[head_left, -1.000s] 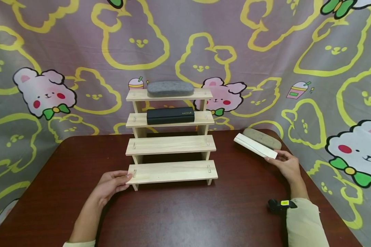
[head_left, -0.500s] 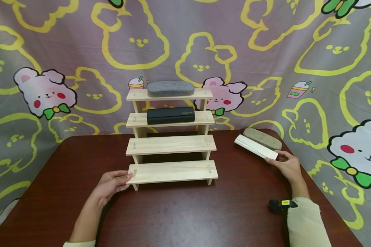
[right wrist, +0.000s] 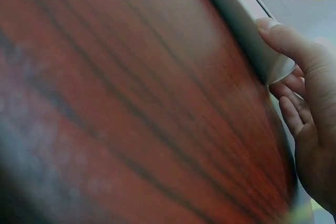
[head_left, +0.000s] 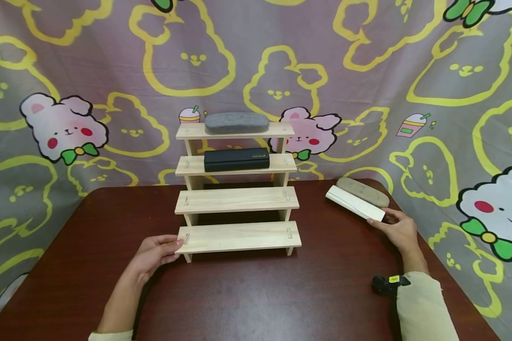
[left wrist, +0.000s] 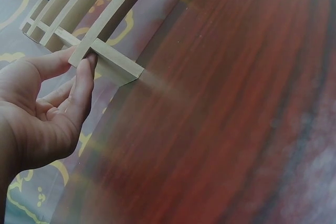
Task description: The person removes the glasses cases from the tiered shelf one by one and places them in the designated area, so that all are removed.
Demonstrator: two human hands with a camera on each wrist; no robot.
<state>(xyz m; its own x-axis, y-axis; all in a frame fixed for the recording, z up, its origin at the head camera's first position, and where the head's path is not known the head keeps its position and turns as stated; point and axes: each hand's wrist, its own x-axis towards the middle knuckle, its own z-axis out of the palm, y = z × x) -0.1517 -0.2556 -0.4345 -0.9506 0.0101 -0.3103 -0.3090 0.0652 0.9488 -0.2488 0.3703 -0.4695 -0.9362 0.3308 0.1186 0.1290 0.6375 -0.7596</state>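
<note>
My left hand (head_left: 157, 255) pinches the left end of the lowest board of a four-step wooden display rack (head_left: 238, 239); the left wrist view has thumb and finger on the board's corner (left wrist: 84, 51). At the right, my right hand (head_left: 398, 232) grips the near end of a white glasses case (head_left: 354, 202), thumb on its near side. In the right wrist view the case (right wrist: 247, 19) slants off the top, close to the table. Just behind it lies a brown-grey glasses case (head_left: 362, 191). A grey felt case (head_left: 236, 122) is on the top step and a black case (head_left: 236, 159) on the second.
The rack stands toward the back of a dark reddish-brown table (head_left: 256, 293). Behind and to both sides hangs a patterned curtain (head_left: 123, 47) with rabbit drawings. A black strap device (head_left: 390, 283) sits at my right cuff.
</note>
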